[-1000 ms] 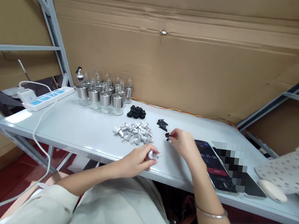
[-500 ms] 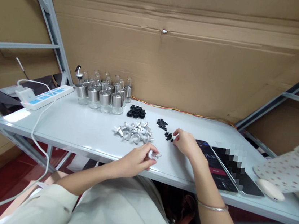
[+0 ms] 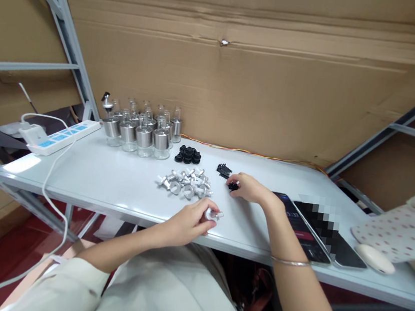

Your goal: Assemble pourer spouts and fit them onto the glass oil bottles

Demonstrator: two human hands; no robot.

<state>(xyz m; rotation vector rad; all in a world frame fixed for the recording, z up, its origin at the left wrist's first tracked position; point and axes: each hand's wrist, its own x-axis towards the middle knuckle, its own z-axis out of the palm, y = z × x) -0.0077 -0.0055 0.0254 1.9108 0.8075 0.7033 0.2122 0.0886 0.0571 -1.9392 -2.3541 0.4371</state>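
My left hand is closed around a silver-and-white pourer spout near the table's front edge. Its narrow end points right, out of my fingers. Farther to the right, my right hand reaches down to a little heap of small black parts, thumb and fingers pinched at it. My fingers partly cover the heap. Just beyond lie several thin black pieces. A pile of silver-and-white pourer spouts is left of my hands, with black ring-shaped stoppers behind it.
Glass bottles with steel sleeves stand at the back left, one topped with a pourer. A white power strip lies at the left end. On the right are a phone, a dark tablet-like device and a white oval object.
My right hand has moved slightly left and away from me, now covering more of the small black parts. My left hand stays in place with its pourer spout.
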